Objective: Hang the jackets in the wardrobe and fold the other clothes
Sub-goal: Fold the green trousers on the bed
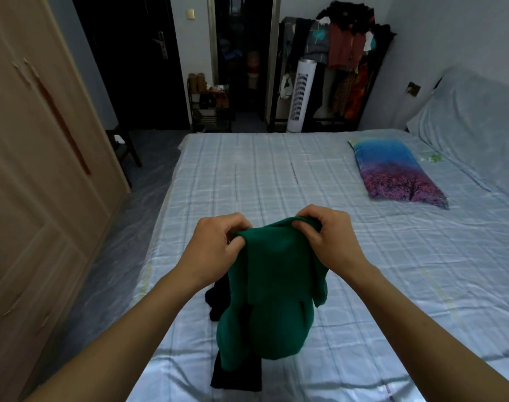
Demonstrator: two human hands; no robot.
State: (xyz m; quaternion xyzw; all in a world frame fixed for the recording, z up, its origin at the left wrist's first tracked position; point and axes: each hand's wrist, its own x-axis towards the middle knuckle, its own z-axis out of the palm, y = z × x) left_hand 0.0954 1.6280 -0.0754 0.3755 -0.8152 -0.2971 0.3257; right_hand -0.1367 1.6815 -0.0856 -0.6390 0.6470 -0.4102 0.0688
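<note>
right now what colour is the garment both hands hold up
Dark green garment, plain, clearest in the head view.

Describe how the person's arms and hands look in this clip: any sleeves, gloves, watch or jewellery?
Both forearms are bare as far as the bottom edge of the picture; no sleeve shows. The left hand and the right hand wear no gloves. No watch or bracelet shows on either wrist, and no ring is visible on the fingers that can be seen. No markings show on the arms.
</note>
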